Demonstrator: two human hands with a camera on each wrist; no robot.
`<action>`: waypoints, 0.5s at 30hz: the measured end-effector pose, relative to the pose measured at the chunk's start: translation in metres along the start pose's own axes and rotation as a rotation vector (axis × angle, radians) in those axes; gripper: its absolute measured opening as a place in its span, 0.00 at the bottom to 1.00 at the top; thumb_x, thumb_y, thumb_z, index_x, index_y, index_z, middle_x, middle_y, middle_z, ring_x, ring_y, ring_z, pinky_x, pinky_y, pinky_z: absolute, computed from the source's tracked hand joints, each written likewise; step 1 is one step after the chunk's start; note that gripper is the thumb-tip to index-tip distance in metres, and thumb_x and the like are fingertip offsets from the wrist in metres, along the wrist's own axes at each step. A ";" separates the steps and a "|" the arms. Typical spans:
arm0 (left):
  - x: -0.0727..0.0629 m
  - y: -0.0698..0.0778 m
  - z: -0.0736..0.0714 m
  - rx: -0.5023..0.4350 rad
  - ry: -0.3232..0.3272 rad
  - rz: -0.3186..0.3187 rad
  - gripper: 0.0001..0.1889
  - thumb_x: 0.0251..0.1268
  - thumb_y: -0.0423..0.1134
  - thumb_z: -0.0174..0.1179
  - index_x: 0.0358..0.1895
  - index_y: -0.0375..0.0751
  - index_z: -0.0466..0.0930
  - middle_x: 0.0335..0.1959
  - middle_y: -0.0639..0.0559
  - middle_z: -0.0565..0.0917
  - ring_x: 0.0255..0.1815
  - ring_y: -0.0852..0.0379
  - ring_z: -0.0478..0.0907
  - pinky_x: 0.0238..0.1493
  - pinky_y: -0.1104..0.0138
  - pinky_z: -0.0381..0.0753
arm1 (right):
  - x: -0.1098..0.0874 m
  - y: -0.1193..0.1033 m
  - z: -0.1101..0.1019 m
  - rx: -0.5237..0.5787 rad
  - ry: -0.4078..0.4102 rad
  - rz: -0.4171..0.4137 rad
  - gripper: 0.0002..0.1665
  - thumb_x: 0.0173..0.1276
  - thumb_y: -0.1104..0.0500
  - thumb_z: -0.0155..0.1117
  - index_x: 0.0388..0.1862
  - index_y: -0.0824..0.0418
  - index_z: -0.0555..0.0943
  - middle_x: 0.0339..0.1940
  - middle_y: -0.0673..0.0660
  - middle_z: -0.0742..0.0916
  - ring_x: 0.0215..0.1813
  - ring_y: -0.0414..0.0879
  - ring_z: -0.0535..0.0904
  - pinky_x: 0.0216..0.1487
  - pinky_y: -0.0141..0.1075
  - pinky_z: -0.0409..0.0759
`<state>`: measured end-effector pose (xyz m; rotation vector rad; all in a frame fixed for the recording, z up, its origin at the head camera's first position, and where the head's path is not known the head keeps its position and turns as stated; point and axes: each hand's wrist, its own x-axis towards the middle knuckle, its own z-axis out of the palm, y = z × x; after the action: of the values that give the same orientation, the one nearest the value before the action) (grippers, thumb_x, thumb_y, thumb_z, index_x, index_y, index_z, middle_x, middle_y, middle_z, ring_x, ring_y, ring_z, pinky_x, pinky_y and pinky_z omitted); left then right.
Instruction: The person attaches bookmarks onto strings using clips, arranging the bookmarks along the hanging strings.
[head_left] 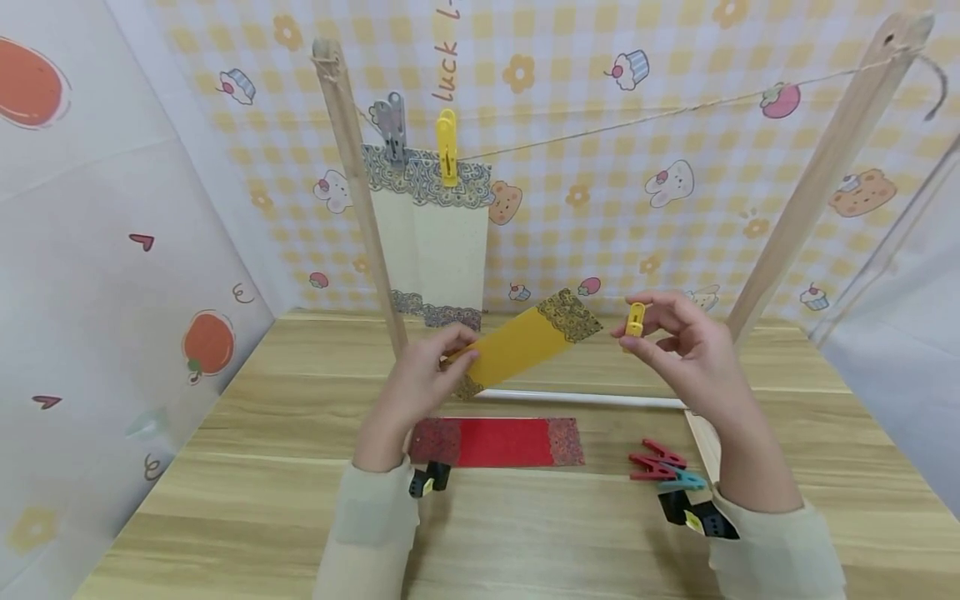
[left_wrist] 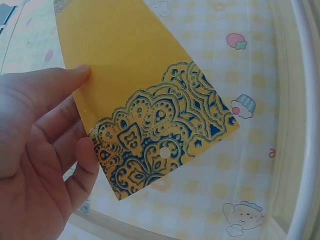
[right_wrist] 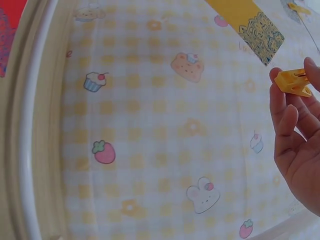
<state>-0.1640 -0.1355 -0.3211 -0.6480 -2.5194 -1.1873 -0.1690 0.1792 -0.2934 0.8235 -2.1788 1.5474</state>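
Observation:
My left hand [head_left: 427, 371] pinches a yellow paper strip [head_left: 521, 346] by its near end, thumb on one face. Dark blue lace patterns cover both ends of the strip, and the left wrist view shows a small round hole in the patterned end [left_wrist: 145, 135]. To the right, my right hand [head_left: 693, 346] holds a yellow clothespin [head_left: 636, 319] between thumb and fingers, a short way from the strip's far end. Cream patterned strips [head_left: 450, 250] hang from a string [head_left: 675, 112] at the left, under a grey clothespin [head_left: 395, 133] and another yellow clothespin [head_left: 447, 150].
Wooden posts [head_left: 825, 167] stand at both sides with the string tied between them. A red patterned strip [head_left: 504, 442] lies on the wooden table [head_left: 525, 533]. Red clothespins [head_left: 654, 467] and a teal clothespin [head_left: 684, 478] lie at the right. A white rod [head_left: 585, 398] crosses behind.

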 end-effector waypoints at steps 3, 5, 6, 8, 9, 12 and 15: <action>0.003 0.002 -0.004 0.009 0.023 0.027 0.05 0.69 0.31 0.61 0.43 0.35 0.80 0.39 0.43 0.90 0.34 0.54 0.84 0.33 0.71 0.84 | 0.005 -0.006 0.001 0.003 -0.001 -0.007 0.26 0.61 0.79 0.65 0.58 0.68 0.76 0.36 0.45 0.90 0.37 0.39 0.84 0.34 0.25 0.80; 0.004 0.003 -0.006 0.019 0.040 0.045 0.05 0.68 0.32 0.62 0.43 0.35 0.80 0.38 0.43 0.90 0.32 0.56 0.82 0.31 0.71 0.82 | 0.009 -0.010 0.002 0.004 -0.004 -0.007 0.27 0.61 0.79 0.65 0.59 0.66 0.77 0.36 0.45 0.90 0.37 0.38 0.84 0.35 0.25 0.80; 0.005 0.004 -0.007 0.021 0.050 0.053 0.05 0.68 0.32 0.62 0.43 0.35 0.80 0.38 0.44 0.90 0.30 0.56 0.81 0.30 0.71 0.81 | 0.011 -0.012 0.002 0.004 -0.006 -0.008 0.27 0.61 0.79 0.65 0.59 0.66 0.77 0.37 0.44 0.89 0.37 0.38 0.84 0.35 0.25 0.80; 0.007 0.005 -0.009 0.023 0.065 0.066 0.05 0.68 0.32 0.62 0.44 0.35 0.80 0.38 0.44 0.90 0.29 0.57 0.79 0.29 0.72 0.79 | 0.015 -0.015 0.003 -0.002 -0.007 -0.017 0.28 0.60 0.79 0.65 0.59 0.64 0.77 0.37 0.44 0.89 0.38 0.38 0.83 0.36 0.25 0.81; 0.008 0.005 -0.010 0.022 0.074 0.074 0.05 0.68 0.31 0.62 0.44 0.35 0.80 0.37 0.44 0.90 0.28 0.57 0.78 0.28 0.72 0.78 | 0.017 -0.017 0.003 -0.006 -0.008 -0.022 0.28 0.60 0.79 0.66 0.59 0.64 0.77 0.37 0.44 0.89 0.38 0.38 0.83 0.36 0.25 0.81; 0.012 0.004 -0.012 0.012 0.106 0.086 0.05 0.67 0.31 0.63 0.43 0.35 0.81 0.37 0.44 0.90 0.27 0.58 0.77 0.27 0.73 0.75 | 0.022 -0.023 0.004 -0.015 -0.009 -0.034 0.28 0.59 0.78 0.67 0.59 0.64 0.77 0.38 0.43 0.89 0.39 0.39 0.82 0.37 0.25 0.81; 0.014 0.003 -0.013 -0.013 0.147 0.089 0.05 0.68 0.32 0.63 0.43 0.35 0.81 0.35 0.45 0.90 0.25 0.59 0.75 0.26 0.73 0.72 | 0.027 -0.028 0.006 -0.038 -0.008 -0.048 0.28 0.59 0.77 0.68 0.59 0.66 0.77 0.39 0.41 0.89 0.40 0.38 0.82 0.37 0.25 0.81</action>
<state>-0.1739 -0.1404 -0.3051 -0.6436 -2.3390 -1.1763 -0.1718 0.1593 -0.2588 0.8657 -2.1706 1.4779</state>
